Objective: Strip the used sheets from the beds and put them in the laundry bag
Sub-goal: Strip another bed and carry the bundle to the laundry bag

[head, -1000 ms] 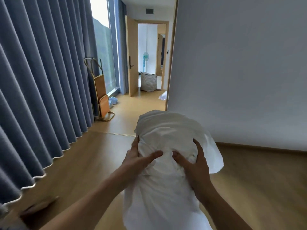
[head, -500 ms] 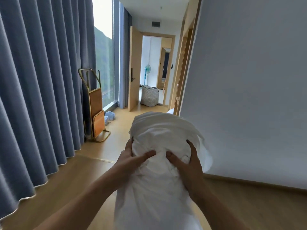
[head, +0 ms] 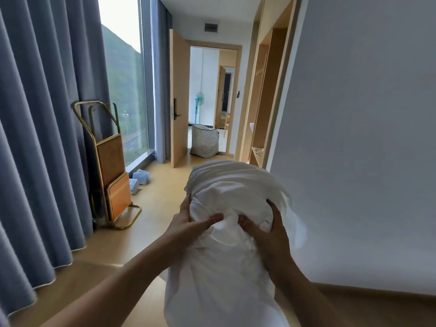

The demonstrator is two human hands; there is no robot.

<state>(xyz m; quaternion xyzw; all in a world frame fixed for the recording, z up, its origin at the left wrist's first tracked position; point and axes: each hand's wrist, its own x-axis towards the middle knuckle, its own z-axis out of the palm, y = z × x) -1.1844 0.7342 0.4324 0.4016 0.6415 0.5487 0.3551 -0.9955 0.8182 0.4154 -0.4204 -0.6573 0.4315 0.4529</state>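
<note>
Head view: bundle of white sheets [head: 226, 244], soft crumpled cotton-like cloth rolled into a long bolster shape, long axis running away from the person toward the doorway, far end rounded and raised, near end hanging wide at the bottom edge. Left hand [head: 188, 226] and right hand [head: 269, 234] grip it from either side at mid-length, fingers curled into the folds, thumbs nearly meeting on top. Well ahead, in the open doorway: checked fabric laundry bag [head: 204, 143], upright, soft-sided, on pale wood floor [head: 165, 192]; brass-framed folding luggage rack [head: 111, 166] against pleated grey-blue curtains [head: 47, 114].
</note>
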